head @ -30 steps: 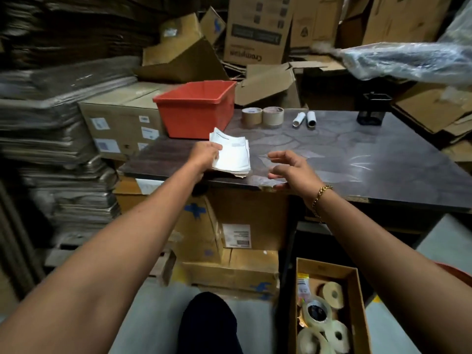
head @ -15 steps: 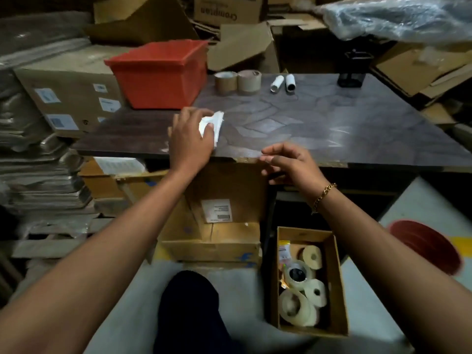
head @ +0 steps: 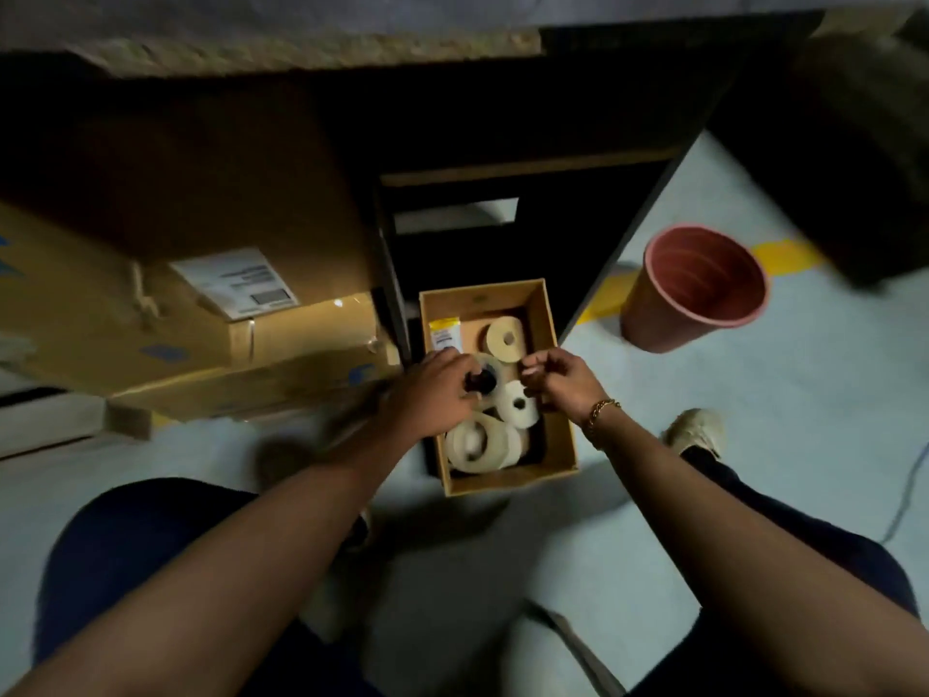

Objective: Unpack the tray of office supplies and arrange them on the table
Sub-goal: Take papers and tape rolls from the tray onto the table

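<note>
A cardboard tray (head: pixel 507 481) stands on the floor under the table edge (head: pixel 301 47). It holds a clear tape roll with a dark core (head: pixel 491 367), a beige roll (head: pixel 507 338), a small white roll (head: pixel 518 407), a large white roll (head: pixel 475 442) and a yellow-topped packet (head: pixel 445 334). My left hand (head: pixel 432 394) is down in the tray, fingers and thumb closed on the left rim of the clear tape roll, which still lies there. My right hand (head: pixel 563 382) hovers over the small white roll, fingers curled in with nothing in them.
Taped cardboard boxes (head: pixel 201 304) sit under the table to the left of the tray. A pink bucket (head: pixel 699 289) stands on the pale floor to the right. My knees, a shoe (head: pixel 696 430) and a thin cable (head: pixel 905 490) are close by.
The view dropped from the tabletop to the floor. My left hand no longer holds the white papers; both hands came down into the tray, the left one closing on the clear tape roll.
</note>
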{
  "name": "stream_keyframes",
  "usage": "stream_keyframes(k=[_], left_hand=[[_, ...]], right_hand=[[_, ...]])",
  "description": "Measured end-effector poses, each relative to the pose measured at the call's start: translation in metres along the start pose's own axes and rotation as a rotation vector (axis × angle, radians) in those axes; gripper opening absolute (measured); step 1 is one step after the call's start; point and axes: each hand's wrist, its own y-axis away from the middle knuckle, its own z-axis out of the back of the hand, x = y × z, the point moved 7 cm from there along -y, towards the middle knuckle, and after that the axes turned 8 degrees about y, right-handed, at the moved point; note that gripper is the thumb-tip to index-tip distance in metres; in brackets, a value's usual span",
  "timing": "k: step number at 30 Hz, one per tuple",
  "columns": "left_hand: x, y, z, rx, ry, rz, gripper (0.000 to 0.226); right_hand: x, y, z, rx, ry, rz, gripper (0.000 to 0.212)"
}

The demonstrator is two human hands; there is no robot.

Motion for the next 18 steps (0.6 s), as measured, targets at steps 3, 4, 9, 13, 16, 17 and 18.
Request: stream_keyframes(k=[3, 4, 9, 13, 16, 17, 18], left_hand=[[0.046, -0.015, -0.055, 0.122, -0.26, 0.092, 0.059], [0.06, -0.019, -0.067, 0.13, -0.343, 0.097, 0.068], [0.101, -0.029, -0.109, 0.151, -0.573, -0.045, 0.09], [0.111, -0.039, -0.116, 0.124, -0.601, -0.117, 0.088], [0.116, -0.043, -0.117, 0.095, -0.586, -0.126, 0.086], [0.118, -0.043, -0.118, 0.089, -0.581, -0.122, 0.086], [0.119, -0.043, -0.119, 0.083, -0.576, -0.117, 0.085]], right_hand=[[-0.053, -0.03, -0.018, 0.006, 0.133, -0.054, 0.03], [-0.066, -0.038, -0.027, 0.03, 0.182, -0.063, 0.034], [-0.096, -0.077, -0.071, 0.112, 0.4, -0.02, 0.055], [-0.102, -0.092, -0.1, 0.159, 0.706, 0.073, 0.059], [-0.097, -0.091, -0.122, 0.118, 1.027, 0.272, 0.077], [-0.094, -0.095, -0.126, 0.093, 1.049, 0.297, 0.083], [-0.092, -0.102, -0.127, 0.066, 1.024, 0.284, 0.088]])
